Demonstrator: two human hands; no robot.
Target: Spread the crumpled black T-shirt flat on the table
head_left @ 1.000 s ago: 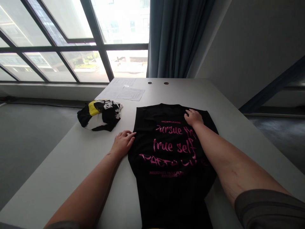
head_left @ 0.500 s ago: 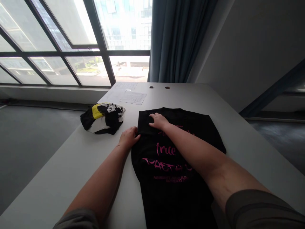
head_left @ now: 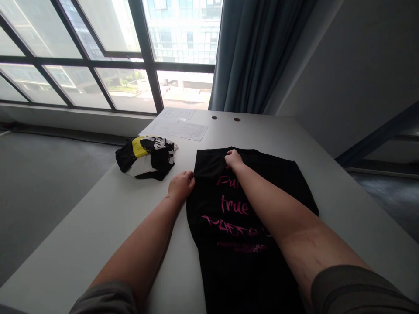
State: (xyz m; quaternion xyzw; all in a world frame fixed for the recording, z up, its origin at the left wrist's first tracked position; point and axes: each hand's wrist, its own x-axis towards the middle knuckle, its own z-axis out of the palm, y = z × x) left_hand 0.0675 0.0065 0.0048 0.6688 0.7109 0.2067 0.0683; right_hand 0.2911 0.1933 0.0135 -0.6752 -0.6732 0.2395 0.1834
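Note:
A black T-shirt point(head_left: 235, 274) with pink lettering lies spread on the white table, its lower end running out of view at the bottom. My left hand point(head_left: 181, 186) is closed on the shirt's left edge, thumb and fingers pinched around the fabric. Further up, my right hand point(head_left: 233, 159) is closed on the cloth near the shirt's top edge, its forearm crossing over part of the lettering. A flap of black fabric stretches between the two hands and covers the upper left of the shirt.
Left of the shirt lies a bundled black, white and yellow garment point(head_left: 146, 158). Paper sheets point(head_left: 188, 130) rest at the table's far end, beside two round cable holes point(head_left: 214, 117). A blue-grey curtain point(head_left: 255, 56) and a window stand behind the white table point(head_left: 98, 218).
My right hand has moved to the right and closed on the fabric. My left hand's fingers have pinched the left edge. The upper left cloth is pulled up, and the view has shifted slightly.

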